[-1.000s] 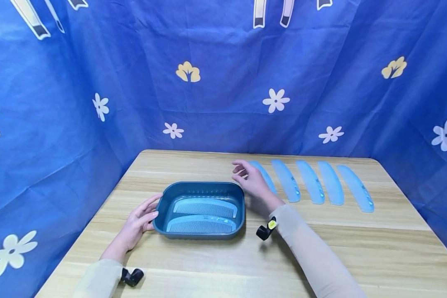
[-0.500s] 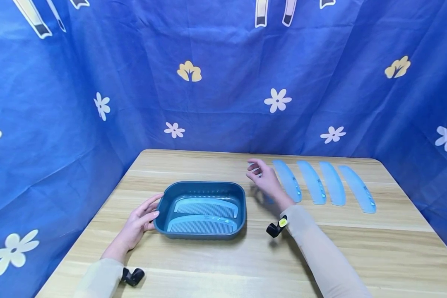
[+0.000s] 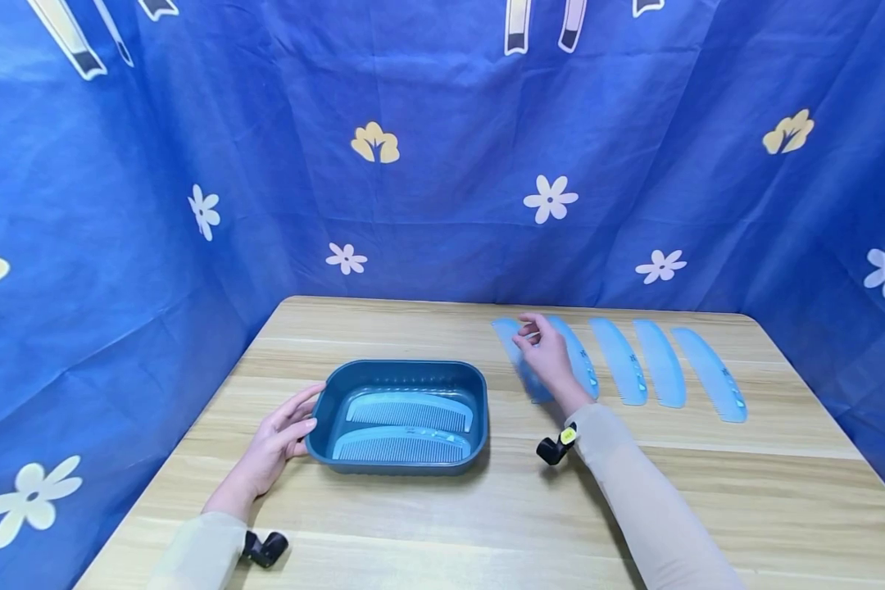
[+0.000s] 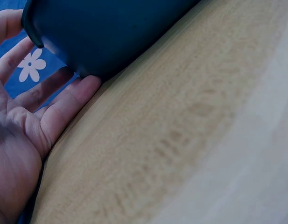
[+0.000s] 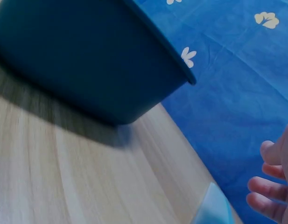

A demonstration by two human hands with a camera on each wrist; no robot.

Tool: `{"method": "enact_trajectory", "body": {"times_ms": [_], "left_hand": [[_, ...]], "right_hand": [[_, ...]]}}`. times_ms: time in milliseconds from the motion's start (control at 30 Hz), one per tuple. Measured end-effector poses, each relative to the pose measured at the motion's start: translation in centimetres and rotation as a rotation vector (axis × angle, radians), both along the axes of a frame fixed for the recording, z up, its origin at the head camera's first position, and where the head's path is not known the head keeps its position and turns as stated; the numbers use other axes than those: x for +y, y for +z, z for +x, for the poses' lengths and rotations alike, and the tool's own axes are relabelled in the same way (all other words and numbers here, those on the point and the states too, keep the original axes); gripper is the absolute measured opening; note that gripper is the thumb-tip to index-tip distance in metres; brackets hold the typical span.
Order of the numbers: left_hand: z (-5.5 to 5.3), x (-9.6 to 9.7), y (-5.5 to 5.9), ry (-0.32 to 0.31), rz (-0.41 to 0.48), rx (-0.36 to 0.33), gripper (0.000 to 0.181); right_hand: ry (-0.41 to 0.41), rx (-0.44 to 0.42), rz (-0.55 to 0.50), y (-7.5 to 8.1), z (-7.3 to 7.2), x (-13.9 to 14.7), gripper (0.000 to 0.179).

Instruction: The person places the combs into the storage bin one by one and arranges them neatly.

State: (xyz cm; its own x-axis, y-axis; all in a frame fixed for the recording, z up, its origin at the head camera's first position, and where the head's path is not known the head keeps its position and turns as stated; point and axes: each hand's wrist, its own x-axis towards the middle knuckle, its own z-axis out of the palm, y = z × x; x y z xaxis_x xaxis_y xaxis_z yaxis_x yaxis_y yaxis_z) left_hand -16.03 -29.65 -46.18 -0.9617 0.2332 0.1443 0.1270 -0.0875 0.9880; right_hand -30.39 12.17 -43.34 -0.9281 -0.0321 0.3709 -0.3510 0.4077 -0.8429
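Head view: right hand (image 3: 549, 354) hides its comb (image 3: 515, 352); grip unclear, left hand (image 3: 279, 438) relaxed.

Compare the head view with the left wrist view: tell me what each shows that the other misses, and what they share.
Only the head view shows the right hand over the leftmost comb of the row lying on the table, two combs lying inside the tray, and the flowered blue cloth all round. Only the left wrist view shows the palm from close up and the tray's outer wall from table height. Both show the left hand with straight fingers against the dark blue tray on the wooden table.
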Motion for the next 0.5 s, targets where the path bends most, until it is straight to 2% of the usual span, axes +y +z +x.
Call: {"method": "enact_trajectory", "body": {"times_ms": [133,267,500], "left_hand": [[0.0,0.0,0.0,0.001,0.002,0.000,0.051],[0.1,0.0,0.0,0.003,0.005,-0.004,0.051],[0.1,0.0,0.0,0.008,-0.001,-0.001,0.051]], "right_hand": [[-0.036,-0.031,0.038,-0.4,-0.2,0.2,0.034],[-0.058,-0.080,0.125,-0.9,-0.5,0.3,0.036],[-0.089,-0.115,0.297,-1.7,-0.7,0.3,0.039]]}}
